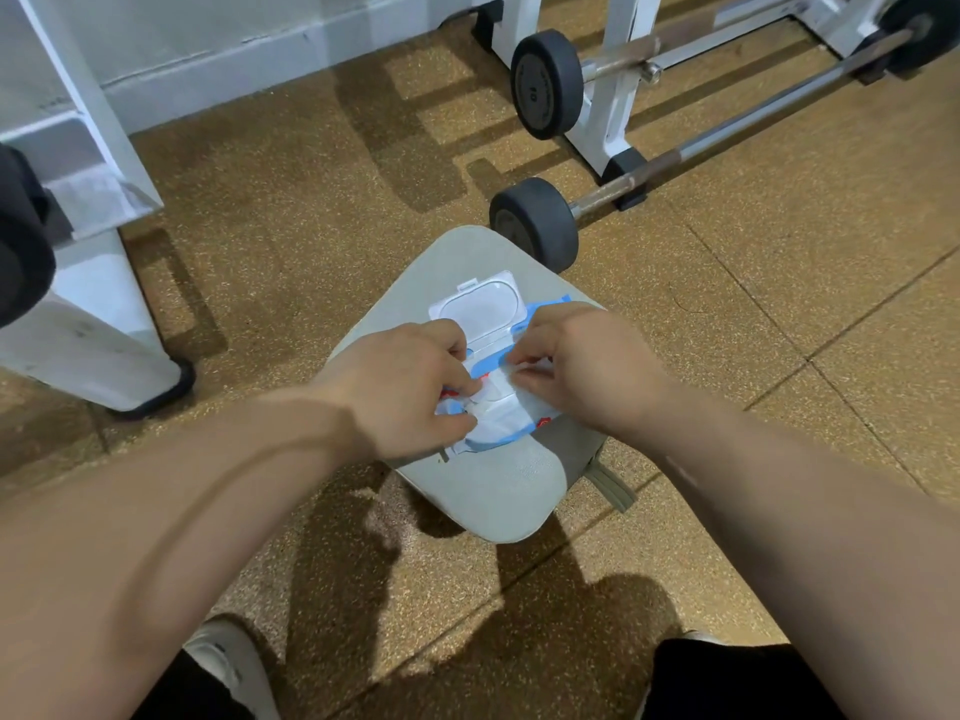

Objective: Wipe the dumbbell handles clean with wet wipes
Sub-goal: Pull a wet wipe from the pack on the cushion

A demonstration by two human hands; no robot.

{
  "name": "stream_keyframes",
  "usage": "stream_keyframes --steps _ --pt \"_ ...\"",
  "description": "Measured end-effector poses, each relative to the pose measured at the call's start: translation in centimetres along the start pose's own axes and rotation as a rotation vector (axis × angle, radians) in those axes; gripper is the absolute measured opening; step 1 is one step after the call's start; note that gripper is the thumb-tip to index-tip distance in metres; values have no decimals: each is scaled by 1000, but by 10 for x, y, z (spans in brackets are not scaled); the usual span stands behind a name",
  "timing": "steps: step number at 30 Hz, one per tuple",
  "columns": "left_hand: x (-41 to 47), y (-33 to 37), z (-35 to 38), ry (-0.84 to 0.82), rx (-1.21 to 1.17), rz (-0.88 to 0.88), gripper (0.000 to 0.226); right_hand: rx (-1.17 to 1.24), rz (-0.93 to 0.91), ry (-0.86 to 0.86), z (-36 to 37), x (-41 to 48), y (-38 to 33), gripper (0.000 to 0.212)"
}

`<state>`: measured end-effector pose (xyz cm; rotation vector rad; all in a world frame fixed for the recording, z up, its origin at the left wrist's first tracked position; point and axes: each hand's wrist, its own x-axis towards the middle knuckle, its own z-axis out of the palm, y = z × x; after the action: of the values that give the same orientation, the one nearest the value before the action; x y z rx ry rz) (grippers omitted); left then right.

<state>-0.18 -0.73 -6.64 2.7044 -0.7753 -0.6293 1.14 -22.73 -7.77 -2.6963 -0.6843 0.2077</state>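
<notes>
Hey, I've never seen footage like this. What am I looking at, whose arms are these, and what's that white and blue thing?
There is no machine here. The single picture comes from a camera worn on a person's head, looking down at their own bare arms. The wet wipes pack, its lid flipped open, lies on a grey cushion on the floor. The left hand and right hand both seem to pinch a white wipe at the pack's opening. Beyond lies a weighted bar, untouched.
</notes>
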Motion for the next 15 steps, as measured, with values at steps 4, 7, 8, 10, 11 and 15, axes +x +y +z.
stream_keyframes --steps 4,7,8,10,11,15 --pt "-3 -5 -2 -50 -65 14 51 -50 -114 12 10 5 -1 15" --pt "-5 -8 -4 -76 -80 23 56 -110 -150 -4 12 9 0 16" --pt "-6 -9 -5 -85 -79 26 57 -130 -161 -14 12 10 0 16" --pt "-8 -11 -5 -114 -71 38 59 -164 -195 -13 11 12 -1 17" --pt "-8 -12 -5 -126 -69 45 60 -177 -205 -19 11 12 -1 17" --pt "-9 -17 -2 -138 -65 69 60 -202 -207 -65 12 13 -2 12"
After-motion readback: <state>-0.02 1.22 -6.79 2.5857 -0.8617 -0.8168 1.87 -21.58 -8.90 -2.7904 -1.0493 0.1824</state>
